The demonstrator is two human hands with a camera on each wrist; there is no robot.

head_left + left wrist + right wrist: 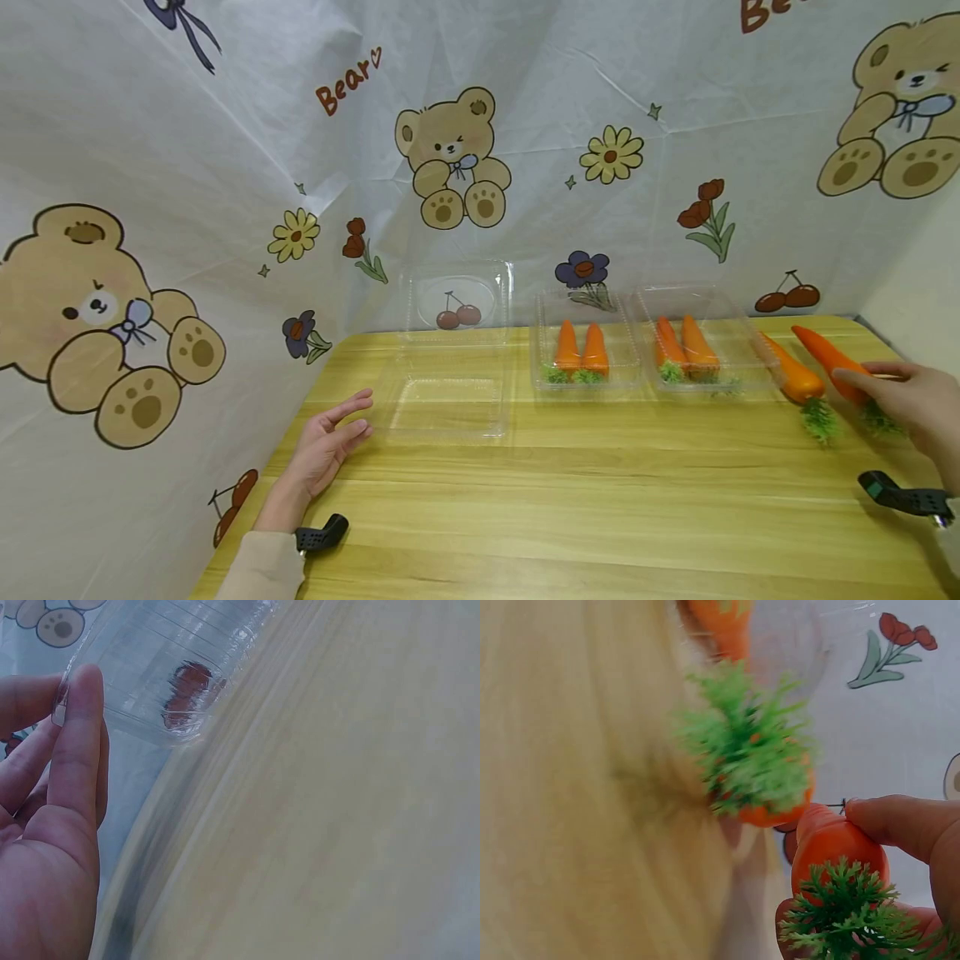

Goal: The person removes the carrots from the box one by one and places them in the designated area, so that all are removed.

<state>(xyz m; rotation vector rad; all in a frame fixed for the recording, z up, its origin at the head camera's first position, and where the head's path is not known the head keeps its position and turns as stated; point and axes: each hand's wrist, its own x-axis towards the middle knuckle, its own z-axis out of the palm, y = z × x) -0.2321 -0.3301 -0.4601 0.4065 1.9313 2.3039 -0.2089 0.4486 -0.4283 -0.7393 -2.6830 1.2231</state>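
Observation:
My right hand (903, 396) grips an orange toy carrot (836, 851) with a green leafy top, its tip pointing away from me. Right beside it, a second loose carrot (798, 379) lies on the table with its leaves toward me. On the left, an unfilled clear plastic box (450, 408) has its lid (459, 300) raised against the backdrop. My left hand (326, 450) is at that box's left edge, thumb and fingers a little apart; contact with the thin plastic cannot be made out.
Two more clear boxes stand in the row, the middle one (536, 367) and the right one (723, 333), each holding a pair of carrots. Behind the wooden table (570, 508) hangs a white bear-print sheet (540, 208), which also covers the left side.

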